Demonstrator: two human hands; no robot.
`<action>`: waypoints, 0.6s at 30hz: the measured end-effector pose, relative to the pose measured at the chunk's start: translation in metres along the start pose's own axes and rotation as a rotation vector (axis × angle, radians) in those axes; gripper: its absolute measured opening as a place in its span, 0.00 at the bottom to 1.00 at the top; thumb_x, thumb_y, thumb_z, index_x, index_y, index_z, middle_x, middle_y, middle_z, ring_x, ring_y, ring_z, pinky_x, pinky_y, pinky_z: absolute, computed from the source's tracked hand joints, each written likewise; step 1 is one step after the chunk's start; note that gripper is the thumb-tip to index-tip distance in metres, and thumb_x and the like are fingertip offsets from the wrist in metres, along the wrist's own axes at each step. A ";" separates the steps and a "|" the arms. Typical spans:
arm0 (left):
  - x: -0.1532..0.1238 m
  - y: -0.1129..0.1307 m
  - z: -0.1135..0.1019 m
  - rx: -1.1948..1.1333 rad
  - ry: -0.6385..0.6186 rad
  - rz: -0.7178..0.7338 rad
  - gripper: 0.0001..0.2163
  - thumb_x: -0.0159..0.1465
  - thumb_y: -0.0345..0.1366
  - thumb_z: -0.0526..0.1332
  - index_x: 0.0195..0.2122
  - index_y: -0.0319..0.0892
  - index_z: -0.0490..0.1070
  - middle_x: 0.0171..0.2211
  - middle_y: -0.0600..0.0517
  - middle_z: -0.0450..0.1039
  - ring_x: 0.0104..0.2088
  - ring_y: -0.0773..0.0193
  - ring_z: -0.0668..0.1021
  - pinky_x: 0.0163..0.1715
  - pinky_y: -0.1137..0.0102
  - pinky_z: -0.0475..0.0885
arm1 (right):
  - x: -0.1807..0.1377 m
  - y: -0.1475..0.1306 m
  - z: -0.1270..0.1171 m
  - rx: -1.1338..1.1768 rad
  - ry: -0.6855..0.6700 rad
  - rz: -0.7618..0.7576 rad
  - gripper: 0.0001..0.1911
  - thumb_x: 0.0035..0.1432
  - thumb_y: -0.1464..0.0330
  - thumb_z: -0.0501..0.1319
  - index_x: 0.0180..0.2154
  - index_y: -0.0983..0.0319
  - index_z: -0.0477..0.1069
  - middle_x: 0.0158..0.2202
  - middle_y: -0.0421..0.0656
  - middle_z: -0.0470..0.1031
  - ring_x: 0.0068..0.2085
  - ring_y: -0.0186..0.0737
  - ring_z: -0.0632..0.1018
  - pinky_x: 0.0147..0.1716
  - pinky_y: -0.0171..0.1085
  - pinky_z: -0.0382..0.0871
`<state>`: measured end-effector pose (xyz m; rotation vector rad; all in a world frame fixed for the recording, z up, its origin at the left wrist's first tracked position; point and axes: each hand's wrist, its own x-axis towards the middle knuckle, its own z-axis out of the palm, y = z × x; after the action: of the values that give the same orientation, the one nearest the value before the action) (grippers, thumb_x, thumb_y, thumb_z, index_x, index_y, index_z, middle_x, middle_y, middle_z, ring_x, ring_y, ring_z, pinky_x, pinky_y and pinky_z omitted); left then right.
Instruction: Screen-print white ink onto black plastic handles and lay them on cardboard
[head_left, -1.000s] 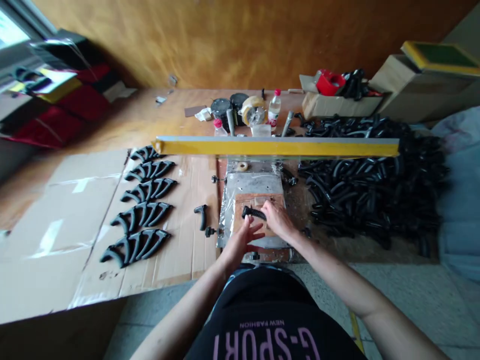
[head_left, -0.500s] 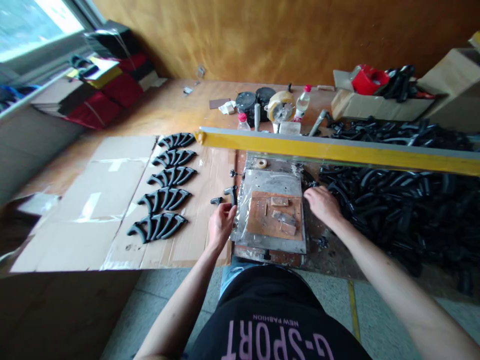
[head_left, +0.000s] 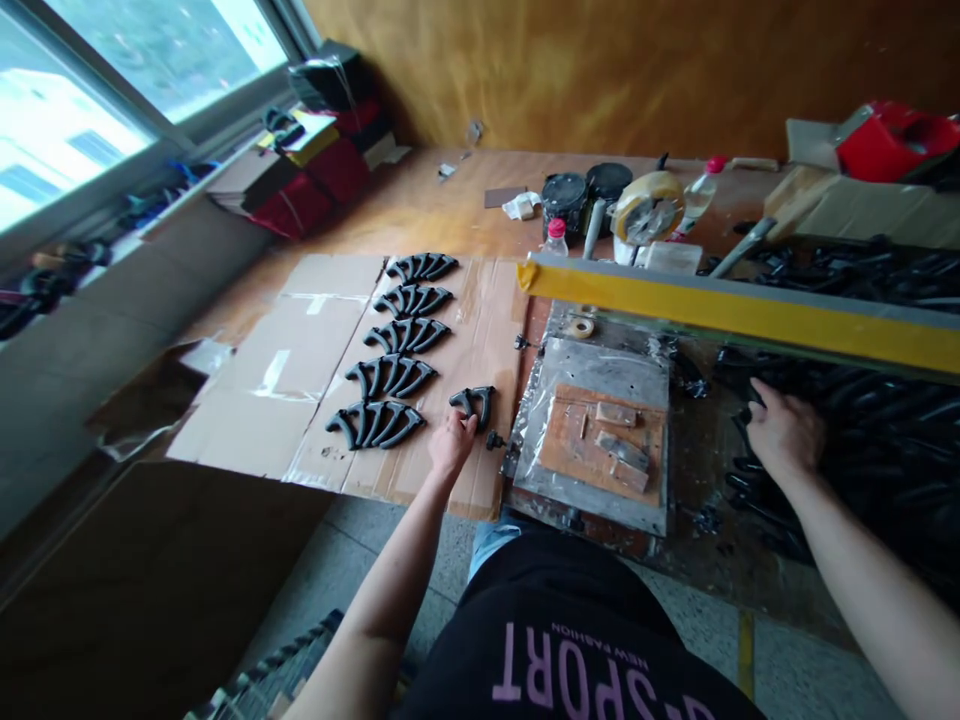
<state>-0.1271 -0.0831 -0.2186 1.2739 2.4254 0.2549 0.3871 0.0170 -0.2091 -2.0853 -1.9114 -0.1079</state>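
Observation:
My left hand point(head_left: 452, 440) reaches onto the cardboard sheet point(head_left: 300, 350), its fingertips pinched on a black curved handle point(head_left: 472, 402) that lies against a second one. Left of it, several fanned groups of the same handles point(head_left: 390, 375) lie in a column. My right hand point(head_left: 784, 432) rests on the big pile of black handles point(head_left: 885, 440) at the right, fingers curled down into it; what they grip is hidden. Between my hands sits a foil-covered metal plate point(head_left: 592, 370) with a brown block point(head_left: 600, 440) on it, with nothing lying on the block.
A yellow-edged bar point(head_left: 735, 310) crosses above the plate and pile. Behind it stand a tape roll point(head_left: 649, 205), two black jars point(head_left: 566, 190), small bottles point(head_left: 555, 237) and a cardboard box point(head_left: 825, 200) with a red object point(head_left: 885, 130). A window runs along the left.
My left hand took the handle off the brown block, carried it left and set it beside the lone handle on the cardboard. My right hand swung right into the pile. The view turned left.

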 end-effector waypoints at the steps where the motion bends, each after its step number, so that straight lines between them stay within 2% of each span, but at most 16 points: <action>1: 0.000 0.002 -0.005 0.002 0.013 0.011 0.16 0.66 0.48 0.55 0.45 0.42 0.71 0.44 0.42 0.77 0.46 0.54 0.78 0.43 0.65 0.67 | -0.007 -0.019 -0.006 0.068 -0.009 -0.073 0.21 0.63 0.67 0.53 0.56 0.59 0.72 0.38 0.56 0.75 0.42 0.55 0.73 0.40 0.49 0.64; 3: 0.003 0.013 -0.019 -0.048 0.047 0.049 0.16 0.66 0.48 0.54 0.44 0.42 0.72 0.43 0.42 0.77 0.45 0.55 0.78 0.43 0.66 0.68 | -0.024 -0.061 -0.016 0.207 -0.068 -0.310 0.21 0.65 0.67 0.52 0.56 0.58 0.72 0.42 0.52 0.75 0.42 0.49 0.74 0.44 0.45 0.67; 5: 0.007 0.039 -0.039 -0.226 0.071 0.120 0.16 0.66 0.48 0.54 0.41 0.42 0.73 0.39 0.45 0.77 0.41 0.58 0.78 0.39 0.68 0.69 | -0.043 -0.104 -0.022 0.284 -0.152 -0.562 0.21 0.66 0.71 0.50 0.55 0.57 0.73 0.44 0.48 0.75 0.44 0.44 0.74 0.47 0.41 0.67; 7: 0.009 0.078 -0.064 -0.546 0.054 0.242 0.18 0.66 0.50 0.53 0.43 0.43 0.73 0.35 0.48 0.76 0.33 0.63 0.77 0.33 0.71 0.69 | -0.057 -0.141 -0.025 0.255 -0.190 -0.717 0.21 0.66 0.74 0.49 0.53 0.57 0.74 0.44 0.47 0.75 0.45 0.43 0.73 0.48 0.39 0.66; 9: 0.006 0.122 -0.090 -0.904 0.013 0.398 0.22 0.66 0.54 0.51 0.50 0.44 0.70 0.32 0.51 0.74 0.26 0.68 0.74 0.27 0.73 0.68 | -0.066 -0.163 -0.025 0.163 -0.198 -0.776 0.20 0.65 0.74 0.51 0.53 0.58 0.75 0.43 0.48 0.75 0.44 0.44 0.72 0.46 0.39 0.66; 11: -0.005 0.159 -0.113 -1.151 -0.045 0.524 0.25 0.67 0.57 0.48 0.54 0.44 0.68 0.29 0.52 0.73 0.22 0.70 0.72 0.23 0.74 0.67 | -0.070 -0.172 -0.026 0.064 -0.199 -0.787 0.20 0.65 0.73 0.52 0.55 0.59 0.73 0.43 0.49 0.74 0.44 0.45 0.71 0.45 0.40 0.65; 13: -0.018 0.179 -0.127 -1.267 -0.096 0.587 0.27 0.67 0.58 0.46 0.52 0.43 0.69 0.25 0.53 0.72 0.20 0.70 0.70 0.21 0.74 0.65 | -0.072 -0.170 -0.028 -0.011 -0.204 -0.777 0.21 0.65 0.73 0.52 0.57 0.58 0.71 0.43 0.50 0.73 0.44 0.46 0.70 0.45 0.40 0.64; 15: -0.032 0.181 -0.128 -1.298 -0.151 0.587 0.28 0.67 0.58 0.46 0.49 0.41 0.72 0.23 0.53 0.71 0.19 0.71 0.70 0.20 0.75 0.64 | -0.074 -0.163 -0.031 -0.059 -0.227 -0.748 0.24 0.65 0.74 0.52 0.60 0.56 0.68 0.42 0.49 0.72 0.44 0.46 0.70 0.44 0.40 0.63; 18: -0.047 0.163 -0.117 -1.305 -0.238 0.495 0.29 0.67 0.58 0.47 0.50 0.40 0.72 0.24 0.51 0.73 0.19 0.71 0.71 0.20 0.75 0.65 | -0.076 -0.154 -0.035 -0.073 -0.284 -0.698 0.25 0.65 0.74 0.52 0.61 0.54 0.67 0.41 0.48 0.71 0.44 0.45 0.70 0.42 0.39 0.64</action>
<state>-0.0298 -0.0265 -0.0458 1.0563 1.1593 1.4112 0.2332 -0.0562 -0.1684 -1.4331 -2.7666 -0.0328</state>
